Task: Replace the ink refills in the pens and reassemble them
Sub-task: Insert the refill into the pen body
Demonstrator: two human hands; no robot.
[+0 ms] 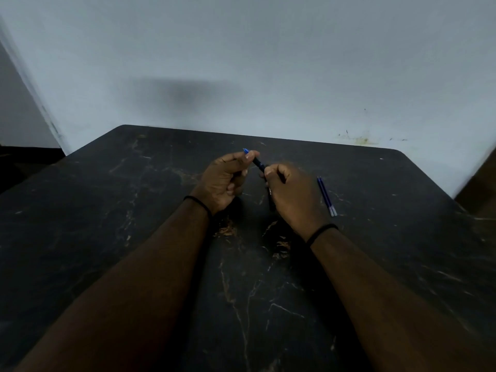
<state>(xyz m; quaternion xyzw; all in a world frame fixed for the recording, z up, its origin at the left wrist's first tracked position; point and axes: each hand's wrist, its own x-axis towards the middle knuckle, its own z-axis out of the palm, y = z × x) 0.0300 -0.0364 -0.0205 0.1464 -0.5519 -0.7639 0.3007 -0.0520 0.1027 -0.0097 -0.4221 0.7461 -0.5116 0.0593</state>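
— Where was everything on the dark surface (161,264)?
— Mid-frame, both hands were closed on one pen (259,164): left hand (226,178) at its blue tip, right hand (291,194) on the barrel, axis running upper-left to lower-right.
— And the spare refills (326,196)?
— Just right of the right hand.

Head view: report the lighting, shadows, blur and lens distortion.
Head view: dim, flat light; a soft dark shadow on the wall; wide-angle bending of the table edges and smearing at the frame corners; the pen between left hand and right hand is dark and slightly soft.
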